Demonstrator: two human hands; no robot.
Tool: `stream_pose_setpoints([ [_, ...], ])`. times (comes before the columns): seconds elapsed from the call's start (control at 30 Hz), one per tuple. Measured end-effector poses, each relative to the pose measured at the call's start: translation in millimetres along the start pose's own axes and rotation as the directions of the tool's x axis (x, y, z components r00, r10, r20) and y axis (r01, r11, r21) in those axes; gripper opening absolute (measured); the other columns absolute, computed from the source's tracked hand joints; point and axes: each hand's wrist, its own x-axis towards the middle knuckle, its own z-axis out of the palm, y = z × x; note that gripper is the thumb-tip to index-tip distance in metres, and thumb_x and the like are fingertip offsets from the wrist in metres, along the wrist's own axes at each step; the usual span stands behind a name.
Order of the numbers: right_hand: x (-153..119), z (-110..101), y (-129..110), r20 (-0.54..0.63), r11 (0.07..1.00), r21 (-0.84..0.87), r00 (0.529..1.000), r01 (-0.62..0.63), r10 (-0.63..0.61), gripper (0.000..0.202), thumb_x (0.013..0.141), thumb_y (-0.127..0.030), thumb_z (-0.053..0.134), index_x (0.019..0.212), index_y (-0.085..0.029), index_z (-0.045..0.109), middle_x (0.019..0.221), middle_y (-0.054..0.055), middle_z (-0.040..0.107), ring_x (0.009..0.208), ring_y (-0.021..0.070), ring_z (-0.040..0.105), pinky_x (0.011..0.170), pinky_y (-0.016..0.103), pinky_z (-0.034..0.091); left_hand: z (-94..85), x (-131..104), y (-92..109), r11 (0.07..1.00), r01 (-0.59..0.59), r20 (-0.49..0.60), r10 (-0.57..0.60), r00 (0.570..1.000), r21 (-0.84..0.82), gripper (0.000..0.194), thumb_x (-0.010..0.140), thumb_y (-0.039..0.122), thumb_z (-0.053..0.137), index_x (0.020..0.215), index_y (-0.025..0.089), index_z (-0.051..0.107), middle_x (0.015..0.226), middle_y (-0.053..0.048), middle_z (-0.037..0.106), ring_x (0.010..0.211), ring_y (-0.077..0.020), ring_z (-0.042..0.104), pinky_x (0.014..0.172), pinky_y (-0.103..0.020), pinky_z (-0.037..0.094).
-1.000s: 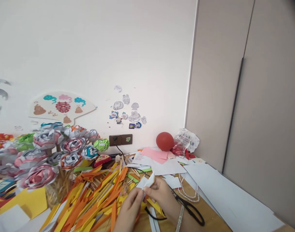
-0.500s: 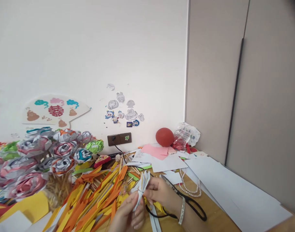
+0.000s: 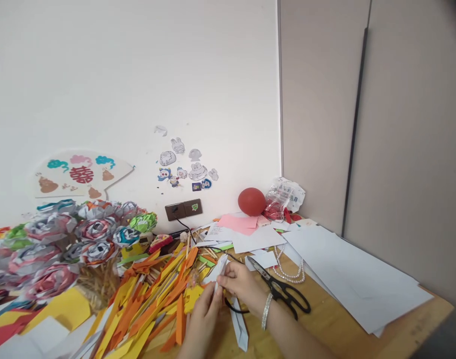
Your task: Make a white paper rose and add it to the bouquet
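Over the near middle of the table, both hands are closed on a bundle of folded white paper [image 3: 221, 264], its layered ends pointing up and away. My left hand [image 3: 208, 304] grips the lower end, with its fingers partly out of sight. Thumb and fingers of my right hand [image 3: 236, 280] pinch the bundle from the right side, above the left hand. A folded white paper strip [image 3: 240, 329] lies on the table below the right hand. Black-handled scissors [image 3: 282, 289] rest just right of my right hand, near the wrist.
Orange and yellow paper strips [image 3: 153, 294] are piled on the left. Behind them are several paper flowers [image 3: 99, 229]. Large white sheets [image 3: 355, 274] cover the right side. A red balloon [image 3: 252, 201], pink paper [image 3: 238, 223] and a bead string [image 3: 288, 274] lie toward the back.
The bundle's spread upper ends look narrower and closer together now. My hands are still on it, and the view has shifted, so more of the scissors and the folded strip shows.
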Motion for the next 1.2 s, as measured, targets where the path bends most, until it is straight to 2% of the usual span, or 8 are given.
stream_pose_setpoints([
  [0.13, -1.2, -1.1, -3.1, 0.086, 0.997, 0.075, 0.996, -0.035, 0.028, 0.041, 0.062, -0.047, 0.072, 0.072, -0.016, 0.048, 0.050, -0.008, 0.045, 0.039, 0.0035, 0.032, 0.038, 0.018, 0.022, -2.6, 1.5, -1.4, 0.997, -0.075, -0.062, 0.076, 0.995, 0.013, 0.031, 0.068, 0.052, 0.057, 0.070, 0.021, 0.059, 0.068, -0.001, 0.060, 0.071, -0.0201, 0.053, 0.056, -0.025, 0.037],
  [0.3, 1.8, -13.5, -6.7, 0.201, 0.999, -0.039, 0.979, -0.015, 0.023, 0.039, 0.064, -0.047, 0.071, 0.073, -0.014, 0.054, 0.051, -0.005, 0.051, 0.041, 0.0048, 0.041, 0.040, 0.017, 0.026, -4.2, 11.2, -13.6, 0.977, 0.006, 0.099, 0.016, 0.995, -0.215, 0.045, 0.067, 0.063, 0.053, 0.061, 0.018, 0.055, 0.043, 0.007, 0.040, 0.040, -0.0089, 0.032, 0.043, -0.022, 0.024],
  [0.47, 4.7, -18.3, -4.5, 0.220, 0.993, -0.077, 0.973, 0.091, -0.073, 0.034, 0.066, -0.044, 0.069, 0.075, -0.014, 0.057, 0.054, -0.004, 0.054, 0.042, 0.0056, 0.044, 0.043, 0.019, 0.032, -3.6, 8.7, -6.8, 0.863, 0.117, 0.238, 0.004, 0.971, -0.491, 0.040, 0.066, 0.053, 0.063, 0.061, 0.014, 0.056, 0.045, 0.006, 0.042, 0.039, -0.0055, 0.031, 0.042, -0.020, 0.023],
  [0.63, -0.3, -13.8, -11.6, 0.262, 0.991, -0.055, 0.960, 0.120, -0.101, 0.037, 0.067, -0.048, 0.068, 0.072, -0.013, 0.058, 0.051, -0.004, 0.050, 0.044, 0.0062, 0.042, 0.045, 0.019, 0.031, -2.2, -2.5, 7.2, 0.696, 0.313, 0.432, -0.005, 0.902, -0.646, 0.033, 0.068, 0.043, 0.066, 0.060, 0.013, 0.054, 0.045, 0.006, 0.040, 0.036, -0.0028, 0.027, 0.039, -0.018, 0.021],
  [0.8, -6.2, -7.3, -15.9, 0.303, 0.992, -0.010, 0.946, 0.124, -0.115, 0.042, 0.066, -0.053, 0.067, 0.071, -0.011, 0.060, 0.056, -0.003, 0.050, 0.046, 0.0048, 0.038, 0.045, 0.019, 0.028, -2.5, -10.8, 6.4, 0.511, 0.486, 0.596, 0.066, 0.800, -0.709, 0.026, 0.074, 0.034, 0.062, 0.060, 0.014, 0.052, 0.043, 0.008, 0.032, 0.035, -0.0022, 0.020, 0.036, -0.015, 0.019],
  [0.93, -6.4, -4.7, -11.9, 0.278, 0.996, 0.021, 0.956, 0.091, -0.093, 0.045, 0.061, -0.052, 0.071, 0.078, -0.012, 0.058, 0.064, -0.002, 0.052, 0.051, 0.0056, 0.040, 0.048, 0.019, 0.031, -4.3, -9.9, 1.0, 0.495, 0.555, 0.667, 0.067, 0.742, -0.668, 0.024, 0.077, 0.032, 0.057, 0.060, 0.016, 0.051, 0.042, 0.008, 0.031, 0.033, -0.0029, 0.022, 0.034, -0.015, 0.020],
  [1.03, -4.5, -6.8, -9.0, 0.264, 0.994, -0.024, 0.960, 0.105, -0.095, 0.043, 0.064, -0.052, 0.068, 0.079, -0.013, 0.056, 0.061, -0.003, 0.051, 0.052, 0.0065, 0.042, 0.048, 0.019, 0.031, -3.0, -5.7, 1.3, 0.594, 0.496, 0.608, -0.015, 0.794, -0.633, 0.027, 0.075, 0.037, 0.057, 0.061, 0.015, 0.053, 0.041, 0.007, 0.037, 0.031, -0.0035, 0.026, 0.034, -0.017, 0.020],
  [1.2, 0.3, -10.9, -1.1, 0.243, 0.987, -0.099, 0.965, 0.126, -0.099, 0.040, 0.071, -0.052, 0.062, 0.079, -0.015, 0.052, 0.056, -0.004, 0.050, 0.047, 0.0080, 0.047, 0.047, 0.020, 0.033, -0.4, 1.6, 5.3, 0.863, 0.199, 0.290, -0.064, 0.955, -0.464, 0.037, 0.072, 0.051, 0.056, 0.065, 0.014, 0.057, 0.049, 0.002, 0.052, 0.034, -0.0063, 0.036, 0.039, -0.020, 0.026],
])
